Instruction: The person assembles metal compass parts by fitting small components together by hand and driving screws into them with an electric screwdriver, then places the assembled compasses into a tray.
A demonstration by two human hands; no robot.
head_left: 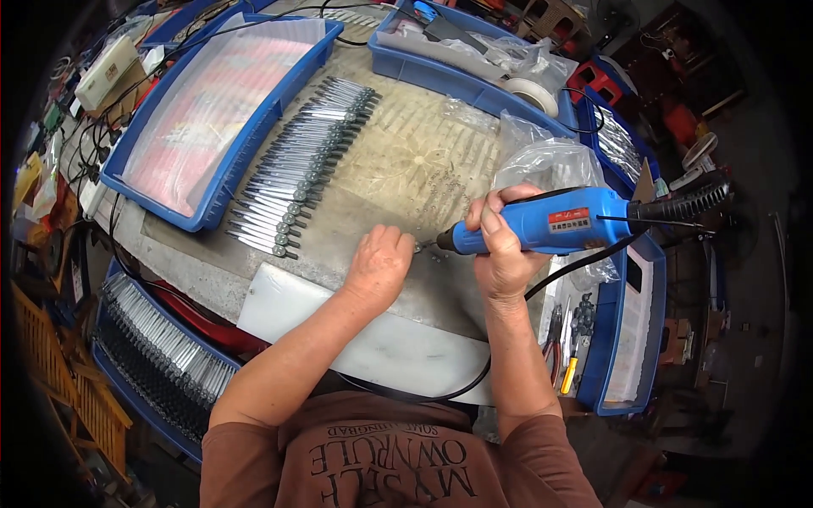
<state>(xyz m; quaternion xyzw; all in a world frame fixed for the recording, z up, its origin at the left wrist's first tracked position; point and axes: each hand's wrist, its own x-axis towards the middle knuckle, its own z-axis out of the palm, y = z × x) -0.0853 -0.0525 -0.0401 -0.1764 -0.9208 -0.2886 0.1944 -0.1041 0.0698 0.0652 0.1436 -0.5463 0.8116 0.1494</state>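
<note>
Stained grey surface (415, 169), blue trays (457, 85) hugging its edges. Cluttered room. Right hand (500, 245) is clamped on a blue power tool (533, 222), tip beside the left hand (378, 264); those fingers are bunched, can't tell on what. Elbow room between metal rods (305, 161) and plastic bag (546, 161).

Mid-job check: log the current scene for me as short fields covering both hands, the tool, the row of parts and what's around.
left hand: curled by the tool's tip; its grip is mostly hidden
right hand: wrapped around the blue corded electric screwdriver
tool direction: tip toward the left hand
parts row: slim metal pieces side by side, left of the worktable's middle
near edge: white board
upper left: blue tray with pinkish contents
lower right: yellow-handled tool
</note>
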